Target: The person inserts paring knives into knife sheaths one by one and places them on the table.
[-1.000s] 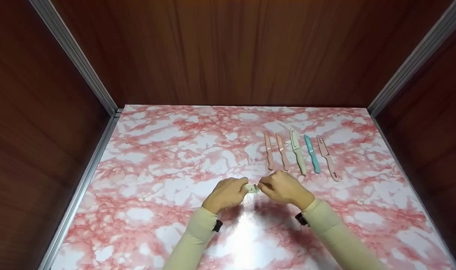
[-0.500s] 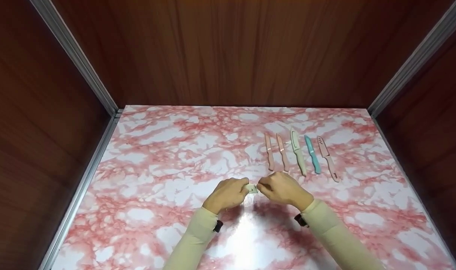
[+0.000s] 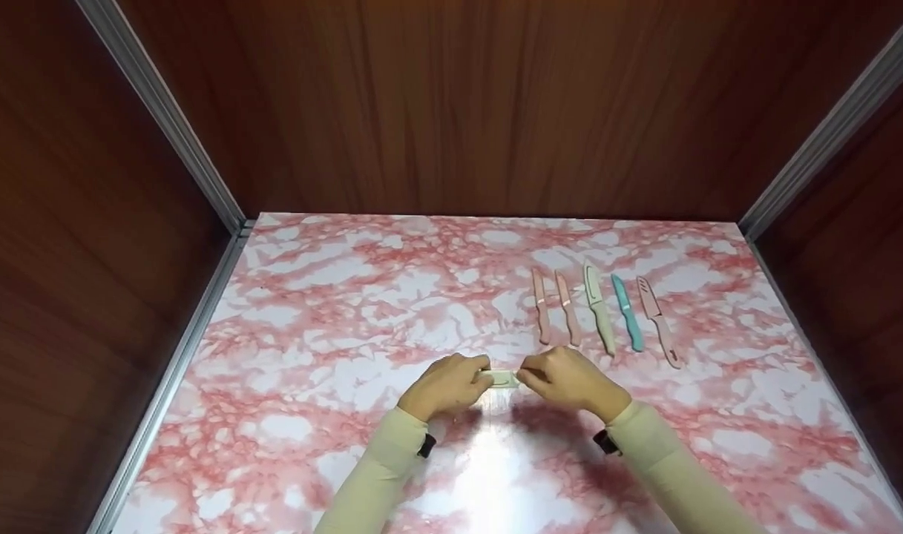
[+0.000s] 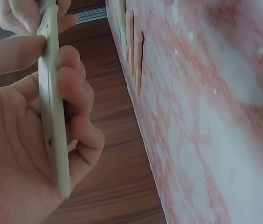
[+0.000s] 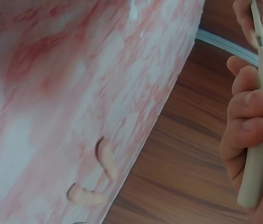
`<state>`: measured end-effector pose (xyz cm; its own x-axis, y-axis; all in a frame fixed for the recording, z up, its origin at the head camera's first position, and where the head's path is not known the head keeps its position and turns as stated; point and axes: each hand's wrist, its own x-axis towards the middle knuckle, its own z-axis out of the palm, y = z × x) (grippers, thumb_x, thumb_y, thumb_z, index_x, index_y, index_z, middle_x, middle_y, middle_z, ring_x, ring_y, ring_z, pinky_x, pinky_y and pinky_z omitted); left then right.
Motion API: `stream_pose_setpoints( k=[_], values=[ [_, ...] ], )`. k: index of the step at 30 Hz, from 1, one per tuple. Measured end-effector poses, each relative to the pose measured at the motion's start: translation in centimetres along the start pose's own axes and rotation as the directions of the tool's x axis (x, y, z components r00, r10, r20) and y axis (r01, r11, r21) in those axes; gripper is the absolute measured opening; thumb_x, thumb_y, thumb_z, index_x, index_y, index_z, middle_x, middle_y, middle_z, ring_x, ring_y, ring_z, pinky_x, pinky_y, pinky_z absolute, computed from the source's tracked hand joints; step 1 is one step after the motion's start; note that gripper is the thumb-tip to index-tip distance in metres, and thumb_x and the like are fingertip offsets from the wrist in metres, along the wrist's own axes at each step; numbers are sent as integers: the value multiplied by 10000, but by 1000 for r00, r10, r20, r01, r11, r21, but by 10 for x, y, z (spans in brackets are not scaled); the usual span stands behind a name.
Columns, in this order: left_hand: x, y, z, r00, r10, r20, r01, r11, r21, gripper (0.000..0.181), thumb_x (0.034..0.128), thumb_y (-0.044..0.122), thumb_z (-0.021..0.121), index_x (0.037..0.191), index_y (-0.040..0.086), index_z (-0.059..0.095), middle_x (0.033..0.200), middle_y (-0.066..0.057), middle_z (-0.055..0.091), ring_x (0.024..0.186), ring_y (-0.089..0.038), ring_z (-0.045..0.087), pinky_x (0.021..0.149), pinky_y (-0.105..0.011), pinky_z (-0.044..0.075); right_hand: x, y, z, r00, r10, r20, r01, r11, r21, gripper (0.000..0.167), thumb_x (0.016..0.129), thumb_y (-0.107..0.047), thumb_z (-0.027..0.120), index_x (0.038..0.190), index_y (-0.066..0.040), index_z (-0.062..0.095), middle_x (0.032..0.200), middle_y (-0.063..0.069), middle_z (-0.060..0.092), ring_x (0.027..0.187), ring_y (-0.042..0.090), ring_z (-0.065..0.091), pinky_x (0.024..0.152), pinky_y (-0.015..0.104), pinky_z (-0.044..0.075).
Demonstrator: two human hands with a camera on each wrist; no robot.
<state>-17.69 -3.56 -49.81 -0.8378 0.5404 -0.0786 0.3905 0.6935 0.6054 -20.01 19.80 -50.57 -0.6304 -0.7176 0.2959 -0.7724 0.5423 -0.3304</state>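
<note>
Near the middle of the table, my left hand (image 3: 447, 386) grips a flat pale green knife sheath (image 3: 503, 380). In the left wrist view, thumb and curled fingers hold this sheath (image 4: 52, 102) on both faces. My right hand (image 3: 573, 382) is curled round the pale green handle of a knife (image 5: 262, 154), in line with the sheath. The right wrist view shows a small slot where handle and sheath meet; the blade itself cannot be made out. Both hands are above the table, a short stretch of sheath showing between them.
Several sheathed knives lie in a row beyond my right hand: a pink knife (image 3: 542, 308), another pink knife (image 3: 568, 310), a larger pale green knife (image 3: 599, 311), a teal knife (image 3: 628, 315) and a pale pink one (image 3: 659, 322). Brown wood panels (image 3: 451, 111) surround the marbled table (image 3: 310, 334).
The hands are slightly farther apart, and more of the sheath shows between them. The head view has shifted a little; the row of knives lies as before.
</note>
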Motion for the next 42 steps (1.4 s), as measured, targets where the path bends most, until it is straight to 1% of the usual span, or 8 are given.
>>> stream_pose_setpoints(
  k=[6,12,18,23,27,33,37,42],
  values=[
    [-4,-10,-5,1000,-3,-9,3,1000,-16,176,962,277,462,839,181,544,597,78,418,471,-75,314,451,-239,284,-6,7,-4,1000,19,12,-19,1000,2,196,910,-168,612,715,-173,622,563,-154,419,472,4,373,502,226,389],
    [-7,-23,-10,999,2,-40,-2,1000,-14,206,976,298,461,847,185,574,597,82,421,495,-73,334,485,-244,300,-10,15,-10,998,65,21,-66,998,18,253,921,-195,599,675,-225,550,547,-160,383,476,5,360,519,235,381],
    [-13,-37,-15,998,-12,-69,11,1000,-18,228,982,270,455,815,160,565,577,85,397,496,-70,337,486,-249,294,-12,25,-13,996,87,-2,-87,995,51,254,919,-183,606,676,-212,539,553,-157,363,477,-1,327,501,232,360],
    [-20,-48,-17,995,-36,-97,36,999,-6,205,980,241,466,850,144,590,614,78,448,540,-76,392,530,-263,337,-11,34,-14,984,176,-33,-174,984,34,253,923,-178,603,678,-185,542,534,-133,386,459,23,334,496,252,354],
    [-26,-55,-17,993,-57,-104,57,998,-4,181,976,226,484,835,164,579,622,74,463,546,-81,403,527,-272,344,-7,41,-10,951,307,-31,-307,952,-1,242,946,-222,571,710,-167,561,535,-97,424,456,67,374,509,289,357],
    [-34,-64,-15,993,-76,-90,75,997,-13,190,974,215,480,885,117,616,656,73,501,556,-77,421,527,-271,365,4,51,-6,880,475,-23,-475,880,-17,221,928,-257,570,765,-111,597,554,-38,477,483,140,428,508,325,352],
    [-39,-70,-15,992,-100,-82,98,995,-28,204,981,211,472,928,88,625,685,66,525,564,-82,434,528,-275,377,13,58,-4,838,546,-8,-546,838,-10,173,860,-215,622,808,-55,582,591,10,479,514,178,436,493,331,341],
    [-43,-75,-16,986,-110,-126,109,994,-9,171,969,201,486,862,130,598,692,52,512,591,-102,447,551,-293,387,24,65,-1,814,581,-25,-580,814,33,125,817,-119,625,827,-1,586,641,45,539,567,204,508,511,340,406]
  ],
)
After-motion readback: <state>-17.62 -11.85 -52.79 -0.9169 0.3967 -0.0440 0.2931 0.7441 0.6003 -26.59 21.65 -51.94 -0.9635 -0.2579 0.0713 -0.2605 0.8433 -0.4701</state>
